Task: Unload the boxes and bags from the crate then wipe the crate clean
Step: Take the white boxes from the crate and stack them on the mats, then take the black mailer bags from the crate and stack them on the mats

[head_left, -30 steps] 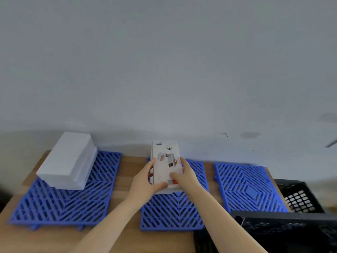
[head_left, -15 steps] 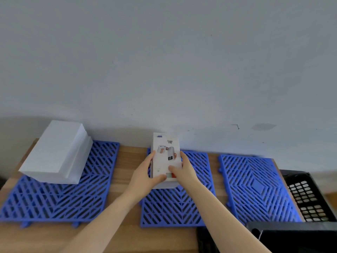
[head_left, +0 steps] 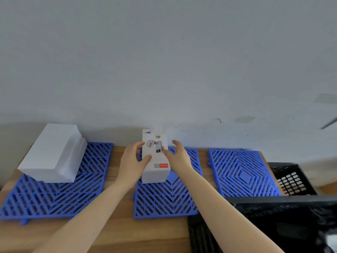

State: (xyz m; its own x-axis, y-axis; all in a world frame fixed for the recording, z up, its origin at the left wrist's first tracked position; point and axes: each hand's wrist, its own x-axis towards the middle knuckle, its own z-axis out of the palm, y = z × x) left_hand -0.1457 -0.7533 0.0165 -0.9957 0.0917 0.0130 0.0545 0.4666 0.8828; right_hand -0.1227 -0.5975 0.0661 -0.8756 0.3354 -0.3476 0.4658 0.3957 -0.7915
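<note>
Box: we found the printed box (head_left: 155, 156) on the middle blue mat (head_left: 164, 201), its long axis pointing away toward the wall.
Left hand (head_left: 132, 161): thumb on the top face, fingers curled round the left edge.
Right hand (head_left: 179, 157): fingers spread just beside the right edge; we could not tell contact.
Crate (head_left: 273, 205): lower right, nearer the right hand.

Bare forearms (head_left: 91, 207), bare left hand (head_left: 133, 161) and right hand (head_left: 179, 158).

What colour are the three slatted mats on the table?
Blue mats, open chevron lattice, clearest in the head view.
</note>
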